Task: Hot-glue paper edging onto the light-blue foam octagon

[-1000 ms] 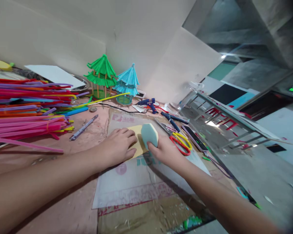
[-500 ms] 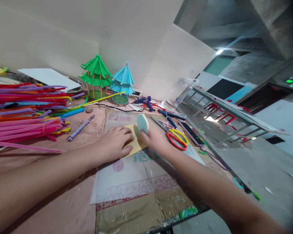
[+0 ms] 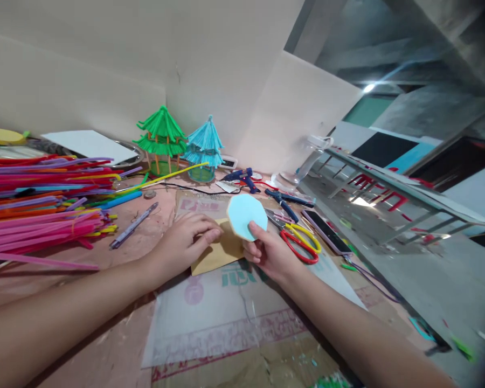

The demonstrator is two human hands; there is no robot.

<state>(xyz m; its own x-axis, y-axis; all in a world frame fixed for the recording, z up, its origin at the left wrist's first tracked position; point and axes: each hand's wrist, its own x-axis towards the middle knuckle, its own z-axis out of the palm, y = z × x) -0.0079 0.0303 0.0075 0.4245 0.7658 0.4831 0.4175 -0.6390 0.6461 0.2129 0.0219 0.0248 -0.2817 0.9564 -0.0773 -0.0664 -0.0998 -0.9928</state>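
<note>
My right hand [image 3: 269,250] holds up a light-blue, many-sided disc [image 3: 246,215] with a pale edge, its thumb on the blue face and fingers behind. The disc faces me above a tan-yellow sheet [image 3: 212,260] that lies on the plastic-covered work surface. Over the left part of this sheet is my left hand [image 3: 189,240]. Its fingers are curled, with thumb tip and forefinger close together; whether anything is between them is hidden. Just right of my right hand lie scissors [image 3: 299,245] with red and yellow handles.
Bundled pipe cleaners [image 3: 44,205] fill the left side, beside a pen [image 3: 133,225]. Green [image 3: 161,143] and blue [image 3: 205,148] roofed models stand at the back. A glue gun [image 3: 242,179], pliers [image 3: 283,203], phone [image 3: 326,231] and clear jug [image 3: 309,159] line the right.
My right hand has turned the disc from nearly edge-on to face me. The fingers of my left hand, spread on the sheet before, have drawn together, and more of the sheet shows.
</note>
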